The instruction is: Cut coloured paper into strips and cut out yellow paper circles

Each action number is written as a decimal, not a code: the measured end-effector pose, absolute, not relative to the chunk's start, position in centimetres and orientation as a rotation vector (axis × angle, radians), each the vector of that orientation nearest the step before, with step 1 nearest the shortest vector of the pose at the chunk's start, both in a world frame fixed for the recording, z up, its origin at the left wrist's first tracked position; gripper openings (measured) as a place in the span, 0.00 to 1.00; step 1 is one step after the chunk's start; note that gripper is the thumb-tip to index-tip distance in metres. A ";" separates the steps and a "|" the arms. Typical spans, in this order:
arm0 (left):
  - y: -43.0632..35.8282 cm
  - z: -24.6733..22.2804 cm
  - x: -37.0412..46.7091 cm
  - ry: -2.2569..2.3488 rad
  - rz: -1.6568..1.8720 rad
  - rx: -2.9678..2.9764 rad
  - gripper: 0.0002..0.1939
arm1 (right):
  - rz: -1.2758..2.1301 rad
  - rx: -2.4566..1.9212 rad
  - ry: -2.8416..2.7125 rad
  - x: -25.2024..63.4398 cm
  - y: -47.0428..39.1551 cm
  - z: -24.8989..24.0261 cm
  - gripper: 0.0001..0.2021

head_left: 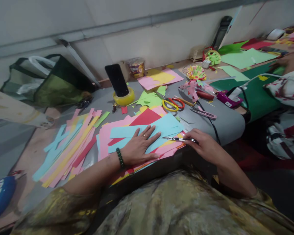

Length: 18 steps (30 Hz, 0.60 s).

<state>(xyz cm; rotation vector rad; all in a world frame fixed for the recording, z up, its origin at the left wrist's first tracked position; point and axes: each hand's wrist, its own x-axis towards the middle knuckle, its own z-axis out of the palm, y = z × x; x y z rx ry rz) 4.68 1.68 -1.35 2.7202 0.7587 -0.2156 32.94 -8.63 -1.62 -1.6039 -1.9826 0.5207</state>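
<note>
My left hand (138,148) lies flat with its fingers spread on light blue paper (170,125), which rests on a stack of pink, red and yellow sheets. A green bead bracelet circles the wrist. At the stack's right edge, my right hand (202,145) is closed around a slim metal cutter (176,139), its tip pointing left over the blue paper. Left of the stack lies a pile of cut paper strips (70,143) in pink, yellow, blue and red.
Behind the paper are scissors (170,105), a yellow tape roll (124,97), a leaning phone (117,80) and a pink glue gun (189,88). A green bag (49,81) stands back left. Another person's hand (290,62) is at the far right.
</note>
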 end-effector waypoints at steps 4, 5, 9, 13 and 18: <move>1.6 -1.3 4.8 0.758 -0.221 2.724 0.48 | 0.517 -1.586 -2.007 32.4 -8.3 -1.7 0.06; 1.7 -1.3 4.8 0.761 -0.226 2.724 0.48 | 0.508 -1.581 -2.011 32.2 -8.3 -1.8 0.06; 1.7 -1.4 4.8 0.771 -0.218 2.734 0.49 | 0.505 -1.547 -2.044 31.6 -8.2 -2.1 0.06; 1.6 -1.3 4.8 0.769 -0.235 2.733 0.50 | 0.518 -1.531 -2.036 31.2 -8.2 -2.2 0.05; 1.6 -1.3 4.8 0.780 -0.242 2.722 0.50 | 0.516 -1.538 -2.066 29.9 -8.0 -1.8 0.05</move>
